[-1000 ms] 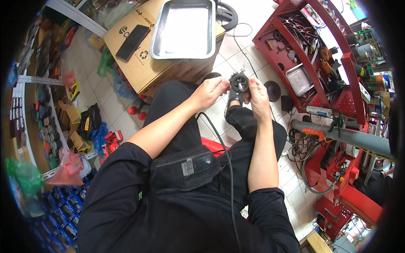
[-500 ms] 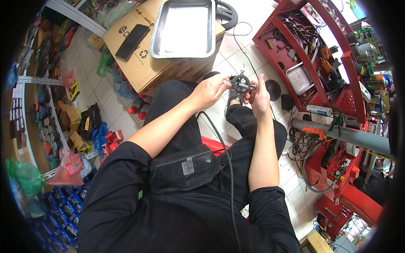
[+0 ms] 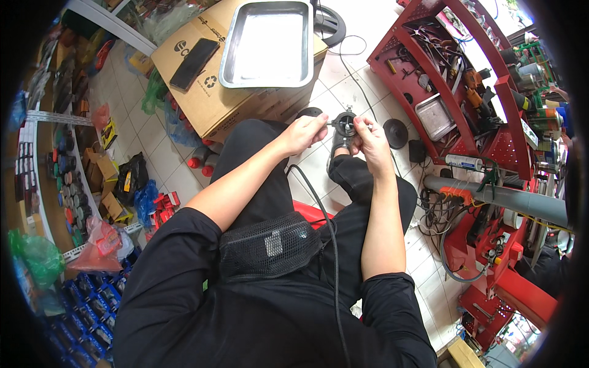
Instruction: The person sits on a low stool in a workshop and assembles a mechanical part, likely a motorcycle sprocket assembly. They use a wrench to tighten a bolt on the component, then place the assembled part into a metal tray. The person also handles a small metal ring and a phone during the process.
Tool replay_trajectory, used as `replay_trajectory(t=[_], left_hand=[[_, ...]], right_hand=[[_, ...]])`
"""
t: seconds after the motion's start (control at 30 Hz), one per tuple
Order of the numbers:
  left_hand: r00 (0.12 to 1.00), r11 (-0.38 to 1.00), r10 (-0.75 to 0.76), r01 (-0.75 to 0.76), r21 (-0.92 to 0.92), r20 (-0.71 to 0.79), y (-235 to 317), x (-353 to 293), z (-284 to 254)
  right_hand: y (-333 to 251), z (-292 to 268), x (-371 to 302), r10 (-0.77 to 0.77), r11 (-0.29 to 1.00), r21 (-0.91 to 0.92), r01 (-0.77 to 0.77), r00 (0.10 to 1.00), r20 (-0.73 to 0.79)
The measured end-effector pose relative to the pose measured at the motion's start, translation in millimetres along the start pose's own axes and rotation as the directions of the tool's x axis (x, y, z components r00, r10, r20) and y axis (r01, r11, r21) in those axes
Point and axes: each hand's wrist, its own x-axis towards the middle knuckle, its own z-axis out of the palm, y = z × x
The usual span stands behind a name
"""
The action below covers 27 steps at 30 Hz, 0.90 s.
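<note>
In front of my knees is a dark round metal ring tool (image 3: 345, 126) with a small screw-like fitting on top and thin rods at its sides. My left hand (image 3: 305, 133) is closed, thumb and fingertips pinching the short rod at its left side. On its other side, my right hand (image 3: 372, 142) has its thumb and fingers closed around the right end. Small parts inside the ring are too fine to make out. My foot shows just below it.
A cardboard box (image 3: 184, 110) stands at the far left, bearing a metal tray (image 3: 228, 67) and a black phone (image 3: 195, 64). A red tool cart (image 3: 392, 46) is on the right. Black discs (image 3: 396, 133) lie on the tiles. A black cable (image 3: 336, 264) crosses my lap.
My right hand has gone from raised, spread fingers to a pinch on the ring tool's right side. The ring has turned slightly and shifted a little left; my left hand has moved slightly left.
</note>
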Motion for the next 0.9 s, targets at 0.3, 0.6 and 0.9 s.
replay_trajectory(t=[0.3,0.6,0.9], left_hand=[[0.934,0.932,0.327,-0.295,0.209,-0.143,-3,2,7],[0.849,0.847,0.482,-0.389,0.362,-0.215,14,-10,14],[0.931,0.938,0.340,-0.327,0.110,-0.130,-2,-2,6]], right_hand=[[-1,-1,1,-0.035,0.998,-0.052,0.036,0.999,0.030],[-1,-1,1,0.018,0.985,0.173,-0.020,1.000,0.012],[-2,1,0,0.004,0.991,0.135,-0.016,0.997,0.083]])
